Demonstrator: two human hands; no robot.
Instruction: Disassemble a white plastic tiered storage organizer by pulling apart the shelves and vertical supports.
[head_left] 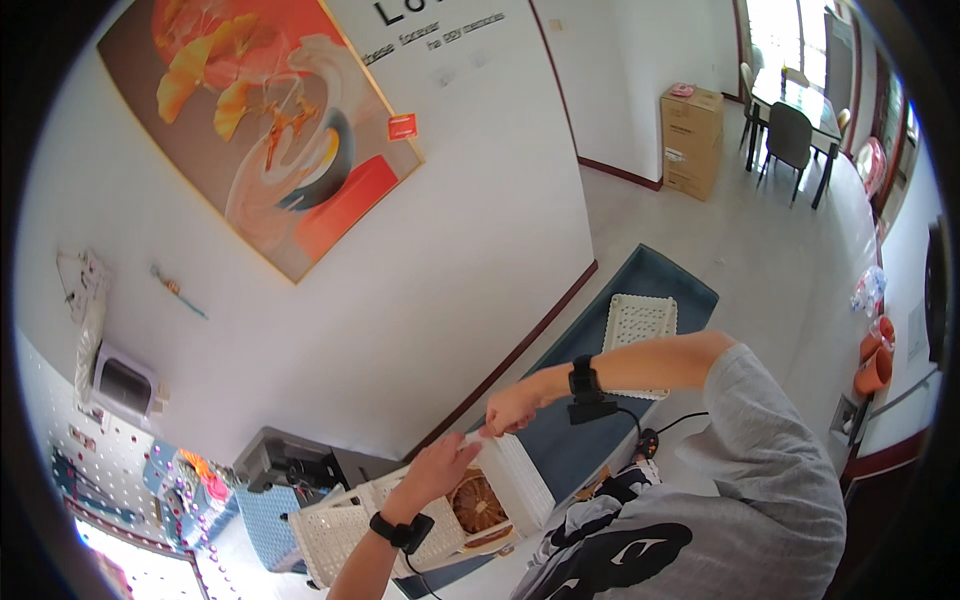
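Observation:
My left hand (443,470) reaches in from below, its fingers drawn together and touching a small whitish piece. My right hand (516,404) comes from the right, closed, and meets the left fingertips at that same piece. I cannot make out what the piece is. Just below the hands is a white basket (330,535) with perforated walls. A round brown thing with ridges running out from its middle (478,505) lies in a light-coloured square compartment there. To its right stands a white panel (517,478). My left forearm hides part of the basket.
A long teal surface (560,435) runs along the wall, with another white perforated basket (640,318) at its far end. A grey-black machine (290,460) stands left of the basket. Dark cables hang from black wrist straps. Farther off stand a cardboard box (692,140) and a dining table (800,102).

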